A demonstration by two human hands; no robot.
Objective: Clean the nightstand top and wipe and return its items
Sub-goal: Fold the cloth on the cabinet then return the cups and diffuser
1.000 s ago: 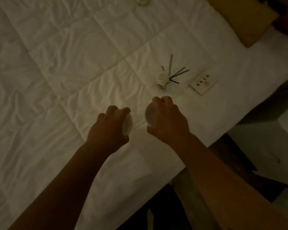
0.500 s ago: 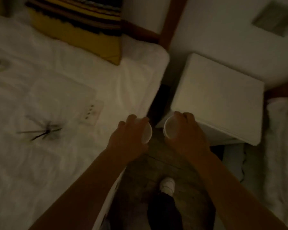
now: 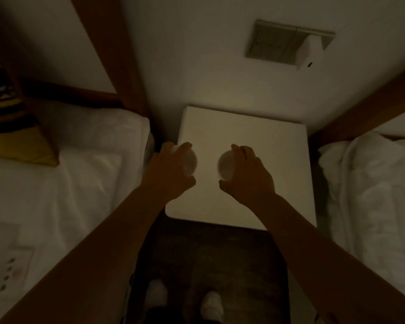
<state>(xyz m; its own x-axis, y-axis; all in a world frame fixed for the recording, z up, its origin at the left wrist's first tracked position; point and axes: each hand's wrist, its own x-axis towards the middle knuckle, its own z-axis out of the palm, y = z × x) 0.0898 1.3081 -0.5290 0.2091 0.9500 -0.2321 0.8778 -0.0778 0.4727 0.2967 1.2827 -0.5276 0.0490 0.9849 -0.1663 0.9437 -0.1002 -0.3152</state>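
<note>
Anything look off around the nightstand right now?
Only the remote: it lies on the left bed, not on the nightstand. Left hand and right hand each hold a white cup over its top.

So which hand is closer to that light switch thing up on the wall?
Right. The right hand, holding a white cup, is below the switch panel and slightly left of it. The left hand is farther left, near the nightstand's left edge.
</note>
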